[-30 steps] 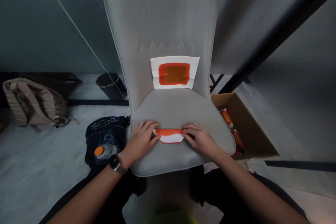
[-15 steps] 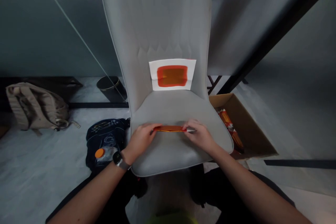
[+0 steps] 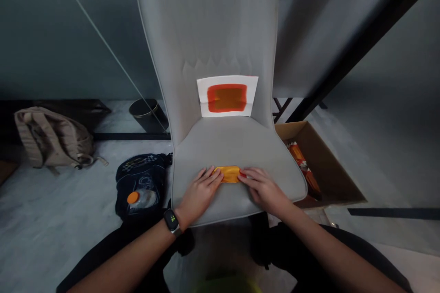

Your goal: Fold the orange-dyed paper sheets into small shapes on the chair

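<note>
A small folded piece of orange paper (image 3: 228, 174) lies flat on the seat of a grey chair (image 3: 233, 146). My left hand (image 3: 201, 190) rests on its left end, fingers stretched out and pressing down. My right hand (image 3: 263, 187) lies flat on its right end in the same way. A watch (image 3: 171, 220) is on my left wrist. A white sheet with an orange rectangle (image 3: 227, 96) leans against the chair's backrest, above the seat.
A cardboard box (image 3: 321, 165) with orange packets stands on the floor to the right. A dark bag with an orange-capped bottle (image 3: 140, 185) lies left of the chair, with a beige backpack (image 3: 53, 137) and a black bin (image 3: 147, 112) farther left.
The paper showed a white and orange side, was lifted on edge, and now lies flat with an orange-yellow face up. Both hands have moved closer together and press on it.
</note>
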Demonstrator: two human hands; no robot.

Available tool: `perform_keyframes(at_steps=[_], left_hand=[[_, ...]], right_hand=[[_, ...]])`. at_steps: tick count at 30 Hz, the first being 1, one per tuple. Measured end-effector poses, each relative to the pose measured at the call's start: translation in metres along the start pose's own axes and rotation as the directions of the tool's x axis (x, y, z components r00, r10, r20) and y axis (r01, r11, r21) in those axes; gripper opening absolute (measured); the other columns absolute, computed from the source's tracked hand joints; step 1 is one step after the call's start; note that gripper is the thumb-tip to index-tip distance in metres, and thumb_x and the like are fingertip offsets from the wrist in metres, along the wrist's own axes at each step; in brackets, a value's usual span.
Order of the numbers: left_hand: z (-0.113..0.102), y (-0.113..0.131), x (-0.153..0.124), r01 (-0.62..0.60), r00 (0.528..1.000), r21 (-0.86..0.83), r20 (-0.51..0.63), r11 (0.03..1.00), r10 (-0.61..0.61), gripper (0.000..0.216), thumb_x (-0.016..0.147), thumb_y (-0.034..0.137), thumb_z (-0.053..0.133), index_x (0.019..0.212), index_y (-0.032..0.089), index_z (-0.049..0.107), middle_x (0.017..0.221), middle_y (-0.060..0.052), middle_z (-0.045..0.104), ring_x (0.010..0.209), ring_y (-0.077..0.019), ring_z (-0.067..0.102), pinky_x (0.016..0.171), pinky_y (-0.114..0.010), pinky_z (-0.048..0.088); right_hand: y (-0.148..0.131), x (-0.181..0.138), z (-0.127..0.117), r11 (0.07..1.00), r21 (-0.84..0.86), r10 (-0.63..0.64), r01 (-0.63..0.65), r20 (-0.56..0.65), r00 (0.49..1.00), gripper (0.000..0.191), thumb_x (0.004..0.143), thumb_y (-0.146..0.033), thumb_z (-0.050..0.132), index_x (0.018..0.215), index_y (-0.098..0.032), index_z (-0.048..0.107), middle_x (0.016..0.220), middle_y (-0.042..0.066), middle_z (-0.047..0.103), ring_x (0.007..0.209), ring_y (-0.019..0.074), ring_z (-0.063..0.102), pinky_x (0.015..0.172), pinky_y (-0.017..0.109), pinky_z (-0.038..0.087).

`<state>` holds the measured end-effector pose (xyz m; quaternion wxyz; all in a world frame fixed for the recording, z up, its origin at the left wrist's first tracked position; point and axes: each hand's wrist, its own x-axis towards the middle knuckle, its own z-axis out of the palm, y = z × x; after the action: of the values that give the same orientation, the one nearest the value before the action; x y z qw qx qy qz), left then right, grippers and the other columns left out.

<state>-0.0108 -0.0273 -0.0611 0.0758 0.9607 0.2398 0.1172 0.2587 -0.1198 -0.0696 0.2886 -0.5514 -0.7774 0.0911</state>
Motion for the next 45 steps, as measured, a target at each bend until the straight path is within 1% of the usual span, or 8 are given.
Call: perform_keyframes(at_steps=[6,12,21,25,29,34,40,45], left_hand=[[-0.006,0.003,-0.007,-0.022,1.0,-0.032,-0.007,0.999,0.022,0.054,0.109,0.039,0.047,0.159,0.02,0.038,0.161,-0.011,0.046,0.153,-0.0294,0.036,0.124,-0.054,0.036],[-0.007,0.005,-0.012,-0.047,0.997,-0.002,0.059,0.999,0.047,0.069,0.107,0.051,0.047,0.163,0.015,0.028,0.167,-0.015,0.035,0.157,-0.0308,0.026,0.127,-0.053,0.03],[-0.024,0.009,0.018,0.198,0.98,-0.076,0.031,0.977,-0.196,0.034,0.109,0.038,0.045,0.123,0.021,0.07,0.141,-0.011,0.065,0.13,-0.0305,0.06,0.112,-0.051,0.045],[-0.03,0.003,0.037,0.326,0.944,-0.01,0.066,0.945,-0.325,0.053,0.096,0.046,0.066,0.141,0.02,0.059,0.15,-0.015,0.055,0.13,-0.0383,0.054,0.106,-0.054,0.046],[-0.027,0.003,0.039,0.328,0.935,0.006,0.137,0.945,-0.326,0.046,0.094,0.046,0.065,0.133,0.022,0.061,0.147,-0.014,0.057,0.129,-0.0392,0.054,0.105,-0.055,0.044],[-0.026,-0.005,0.046,0.37,0.928,-0.304,0.159,0.878,-0.336,0.047,0.087,0.044,0.066,0.128,0.023,0.056,0.117,-0.009,0.069,0.106,-0.0315,0.066,0.095,-0.048,0.053],[-0.035,-0.009,0.068,0.338,0.941,-0.346,0.145,0.876,-0.306,0.048,0.081,0.059,0.067,0.111,0.02,0.065,0.101,-0.007,0.068,0.093,-0.0284,0.066,0.087,-0.044,0.054],[-0.037,0.02,0.083,0.399,0.903,-0.407,0.332,0.822,-0.274,0.044,0.093,0.063,0.054,0.089,0.022,0.069,0.079,-0.002,0.069,0.073,-0.0229,0.064,0.067,-0.033,0.052]], right_hand=[[-0.043,-0.012,-0.01,0.985,-0.155,0.088,-0.069,0.118,0.989,0.075,0.096,-0.048,0.062,0.162,-0.024,0.037,0.162,0.015,0.043,0.153,0.0401,0.033,0.124,0.073,0.015],[-0.066,0.007,0.019,0.993,-0.116,0.041,-0.023,0.162,0.986,0.105,0.09,-0.079,0.053,0.167,-0.016,0.02,0.168,0.018,0.027,0.157,0.0366,0.026,0.129,0.06,0.018],[-0.037,-0.01,-0.006,0.954,-0.187,0.26,-0.234,0.13,0.957,0.084,0.1,-0.068,0.048,0.162,-0.013,0.034,0.163,0.02,0.038,0.152,0.0361,0.036,0.127,0.067,0.012],[-0.038,-0.003,-0.001,0.928,-0.155,0.338,-0.338,-0.028,0.941,0.043,0.109,-0.038,0.043,0.143,-0.018,0.06,0.151,0.014,0.057,0.145,0.0289,0.047,0.127,0.06,0.018],[-0.035,0.006,-0.001,0.899,-0.092,0.418,-0.428,-0.107,0.902,0.033,0.102,-0.032,0.057,0.128,-0.016,0.069,0.144,0.017,0.061,0.143,0.0317,0.046,0.126,0.056,0.021],[-0.032,0.011,-0.018,0.876,0.183,0.457,-0.447,-0.017,0.889,0.013,0.092,-0.019,0.067,0.104,-0.022,0.07,0.112,0.007,0.073,0.115,0.0257,0.062,0.115,0.051,0.037],[-0.016,0.004,-0.038,0.678,0.571,0.501,-0.464,0.104,0.859,0.022,0.084,-0.006,0.065,0.099,-0.022,0.067,0.092,0.0,0.071,0.084,0.0151,0.066,0.081,0.029,0.052],[0.001,-0.001,-0.048,0.449,0.677,0.672,-0.583,0.174,0.72,0.035,0.08,-0.011,0.077,0.112,-0.02,0.067,0.104,0.004,0.068,0.078,0.013,0.062,0.069,0.026,0.053]])
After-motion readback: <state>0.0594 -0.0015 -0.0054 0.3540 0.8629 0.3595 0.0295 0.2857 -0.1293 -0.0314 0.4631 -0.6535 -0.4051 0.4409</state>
